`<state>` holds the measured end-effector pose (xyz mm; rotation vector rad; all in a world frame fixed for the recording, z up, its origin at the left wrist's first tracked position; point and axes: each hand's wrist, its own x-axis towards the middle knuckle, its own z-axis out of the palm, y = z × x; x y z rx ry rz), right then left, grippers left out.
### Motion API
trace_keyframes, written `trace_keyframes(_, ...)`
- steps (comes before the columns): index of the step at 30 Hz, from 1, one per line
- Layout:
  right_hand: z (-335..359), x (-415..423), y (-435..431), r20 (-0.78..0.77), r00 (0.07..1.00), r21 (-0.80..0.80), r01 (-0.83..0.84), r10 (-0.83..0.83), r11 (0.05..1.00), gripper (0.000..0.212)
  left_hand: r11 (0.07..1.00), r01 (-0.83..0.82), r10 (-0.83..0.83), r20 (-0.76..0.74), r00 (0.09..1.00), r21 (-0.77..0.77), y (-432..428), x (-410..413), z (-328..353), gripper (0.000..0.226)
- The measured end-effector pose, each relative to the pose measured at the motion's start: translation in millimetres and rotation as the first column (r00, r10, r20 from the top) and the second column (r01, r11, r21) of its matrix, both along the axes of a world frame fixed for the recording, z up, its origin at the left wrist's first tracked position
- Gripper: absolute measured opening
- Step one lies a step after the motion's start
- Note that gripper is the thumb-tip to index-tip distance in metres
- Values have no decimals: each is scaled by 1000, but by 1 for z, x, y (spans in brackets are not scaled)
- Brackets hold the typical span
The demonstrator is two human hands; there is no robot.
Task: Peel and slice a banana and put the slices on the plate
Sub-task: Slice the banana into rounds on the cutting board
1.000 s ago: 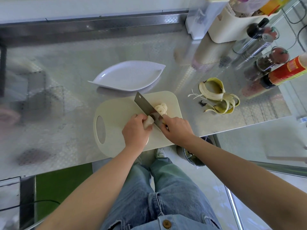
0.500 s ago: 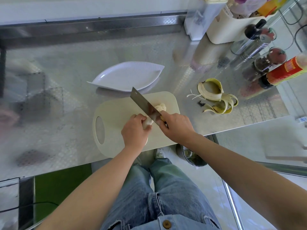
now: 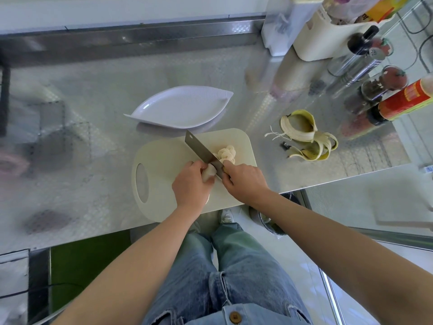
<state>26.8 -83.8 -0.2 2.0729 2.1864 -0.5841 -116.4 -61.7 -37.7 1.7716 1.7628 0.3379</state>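
A cream cutting board (image 3: 164,160) lies on the steel counter in front of me. My left hand (image 3: 191,185) holds the short remaining piece of peeled banana (image 3: 208,172) down on it. My right hand (image 3: 243,181) grips the handle of a cleaver (image 3: 201,150), whose blade rests against the banana's cut end. Several cut slices (image 3: 226,154) are piled just right of the blade. The white leaf-shaped plate (image 3: 180,107) stands behind the board with nothing on it.
The banana peel (image 3: 304,137) lies on the counter right of the board. Bottles and spice jars (image 3: 379,90), a red can (image 3: 405,102) and a cream bin (image 3: 328,34) crowd the back right. The counter edge runs just below the board.
The cleaver lifted and came down again on the banana, slightly further left. The slice pile has grown. My left hand stayed on the shrinking piece.
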Motion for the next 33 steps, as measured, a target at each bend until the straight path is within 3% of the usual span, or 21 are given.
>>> trace_keyframes(8,11,6,3,-56,998,122,33,-27,992,19,1000,-13,13,-11,1000,2,-2,-1,0,25)
trace_keyframes(24,-8,7,-7,-22,1000,-21,11,-12,1000,21,1000,-21,21,1,1000,-21,-1,0,3,24)
trace_keyframes(33,13,10,1,-64,998,113,20,-13,993,15,1000,-12,12,-18,1000,-26,-1,0,5,22)
